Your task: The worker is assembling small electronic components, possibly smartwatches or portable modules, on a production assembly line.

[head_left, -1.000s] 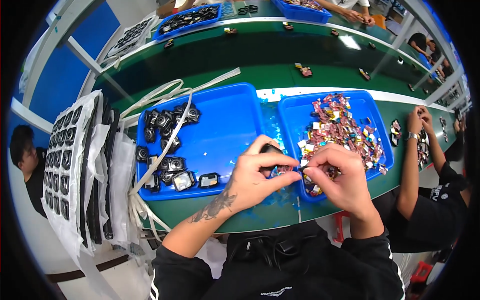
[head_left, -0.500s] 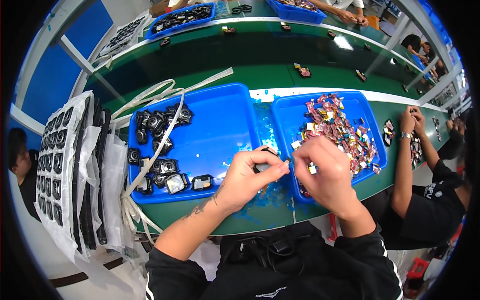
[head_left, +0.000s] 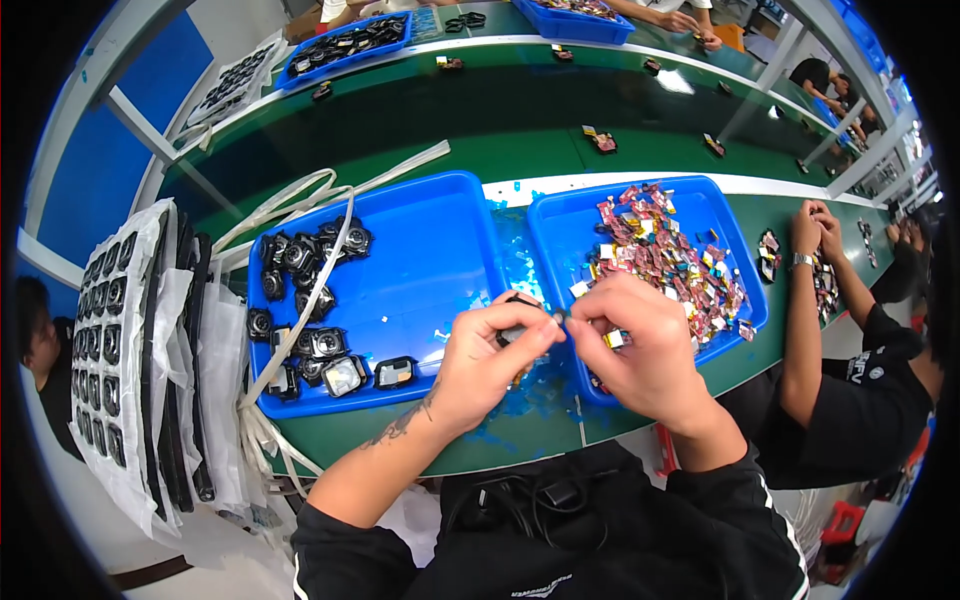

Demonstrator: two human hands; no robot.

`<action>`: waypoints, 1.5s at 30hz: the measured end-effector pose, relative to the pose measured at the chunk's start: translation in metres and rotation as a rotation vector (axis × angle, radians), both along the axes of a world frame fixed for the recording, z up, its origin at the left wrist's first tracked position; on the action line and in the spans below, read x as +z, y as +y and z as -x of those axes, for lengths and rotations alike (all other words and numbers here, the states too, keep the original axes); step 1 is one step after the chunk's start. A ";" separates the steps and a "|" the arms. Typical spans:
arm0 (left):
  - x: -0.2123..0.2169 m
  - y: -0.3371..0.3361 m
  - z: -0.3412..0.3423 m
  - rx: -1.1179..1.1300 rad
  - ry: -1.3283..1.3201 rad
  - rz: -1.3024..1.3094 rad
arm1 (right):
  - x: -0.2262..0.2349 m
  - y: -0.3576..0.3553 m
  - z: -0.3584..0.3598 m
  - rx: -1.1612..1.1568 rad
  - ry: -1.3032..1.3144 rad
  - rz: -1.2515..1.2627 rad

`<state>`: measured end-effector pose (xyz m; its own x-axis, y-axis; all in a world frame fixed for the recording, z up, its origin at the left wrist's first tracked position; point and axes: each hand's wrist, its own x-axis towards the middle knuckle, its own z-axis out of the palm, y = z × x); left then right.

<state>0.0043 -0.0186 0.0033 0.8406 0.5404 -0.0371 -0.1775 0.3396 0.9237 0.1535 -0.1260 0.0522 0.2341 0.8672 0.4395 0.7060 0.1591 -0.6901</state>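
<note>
My left hand (head_left: 472,362) is closed on a small black watch case (head_left: 511,335), mostly hidden by the fingers and thumb. Fingertips of my right hand (head_left: 640,345) are pinched together right beside the left thumb, at the case's edge; whatever sits between them is too small to name. To the left lies a blue tray (head_left: 425,255) with several black watch cases (head_left: 298,255) along its left and near sides. Under and beyond my right hand is a second blue tray (head_left: 562,232), heaped with small red circuit boards (head_left: 690,275) bearing white and yellow bits.
Stacked sheets of black cases (head_left: 100,345) stand at far left. A white strap (head_left: 340,235) crosses the left tray. Blue film scraps (head_left: 515,410) litter the green table. Beyond runs a green conveyor (head_left: 400,130) carrying scattered boards (head_left: 602,142). A co-worker's hands (head_left: 815,228) are at the right.
The view has shifted slightly. Both hands stay together in front of me, the right fingertips still pinched against the watch case in the left hand.
</note>
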 end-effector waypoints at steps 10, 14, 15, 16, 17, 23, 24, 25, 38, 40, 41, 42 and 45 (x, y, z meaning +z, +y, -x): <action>-0.002 0.005 0.003 -0.078 -0.136 0.342 | -0.008 0.006 -0.007 -0.135 -0.360 0.196; -0.008 0.003 0.003 -0.165 -0.237 0.462 | -0.011 0.007 -0.007 -0.125 -0.298 0.116; -0.009 0.003 0.003 -0.171 -0.294 0.497 | -0.009 0.006 -0.007 -0.100 -0.210 0.136; -0.008 0.004 0.004 -0.162 -0.294 0.499 | -0.008 0.007 -0.007 -0.102 -0.208 0.137; -0.008 0.004 0.005 -0.164 -0.291 0.500 | -0.006 0.009 -0.004 -0.080 -0.090 0.052; -0.008 -0.001 0.003 -0.004 -0.214 -0.046 | -0.001 0.010 0.010 0.100 0.371 0.023; -0.007 -0.005 0.001 0.167 -0.136 -0.286 | -0.003 0.009 0.009 0.086 0.354 -0.007; -0.007 -0.008 0.001 0.338 -0.054 -0.522 | -0.007 0.010 0.009 0.074 0.339 -0.034; -0.004 -0.006 -0.005 0.218 -0.185 -0.034 | -0.017 0.009 0.014 -0.004 0.758 0.120; -0.006 -0.005 -0.005 0.319 -0.131 -0.037 | -0.018 0.012 0.015 -0.014 0.675 0.112; -0.007 -0.004 -0.004 0.327 -0.130 -0.034 | -0.018 0.013 0.016 -0.029 0.592 0.101; -0.009 -0.002 -0.004 0.368 -0.120 -0.051 | -0.019 0.012 0.017 -0.023 0.591 0.107; -0.004 -0.001 -0.005 0.446 -0.100 -0.049 | -0.018 0.011 0.016 -0.051 0.346 -0.039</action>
